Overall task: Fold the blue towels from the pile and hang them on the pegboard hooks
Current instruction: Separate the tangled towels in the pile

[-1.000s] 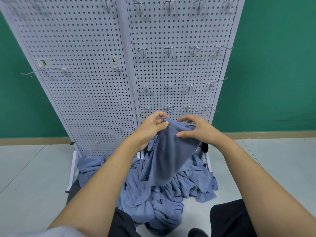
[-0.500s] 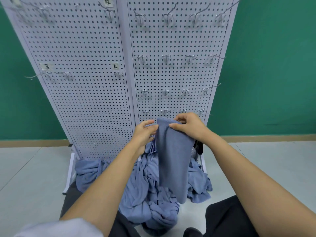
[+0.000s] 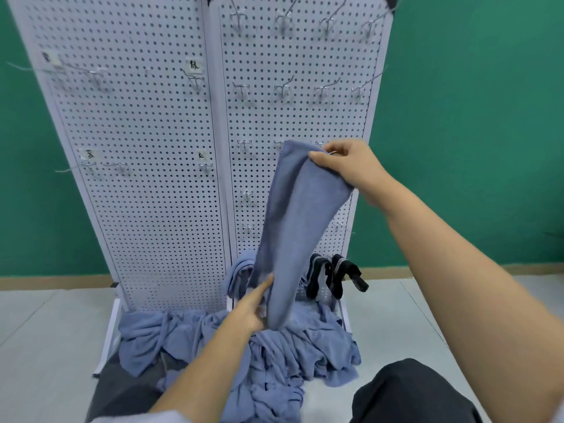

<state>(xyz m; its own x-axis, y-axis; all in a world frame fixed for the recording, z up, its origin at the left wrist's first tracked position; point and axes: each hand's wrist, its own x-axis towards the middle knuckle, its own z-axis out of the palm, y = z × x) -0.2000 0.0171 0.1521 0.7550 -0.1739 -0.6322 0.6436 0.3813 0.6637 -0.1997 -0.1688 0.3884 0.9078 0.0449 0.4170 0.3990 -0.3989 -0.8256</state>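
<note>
- Head view, looking down past two bare forearms at a white pegboard [image 3: 137, 178] that stands against a green wall.
- The step in hand looks like folding. One blue towel [image 3: 299, 215] hangs as a long, narrow strip in front of the board's right-hand panel. It is above the pile [image 3: 274, 355] of loose blue towels on the floor at the board's foot.
- The right hand [image 3: 345, 166] grips the strip's top end, with thumb and fingers curled over the cloth.
- The left hand [image 3: 251, 308] is at the strip's lower end, its fingers fairly straight against the cloth's left edge. Any thumb pinch behind the cloth is hidden, so I cannot tell whether this hand grips.
- The next move probably calls for lifting the bottom end to meet the top, halving the length. The fold can then be draped over one of the bare hooks [image 3: 242, 90].
- Low on the board, another blue cloth [image 3: 241, 270] and some black straps [image 3: 332, 276] already hang.
</note>
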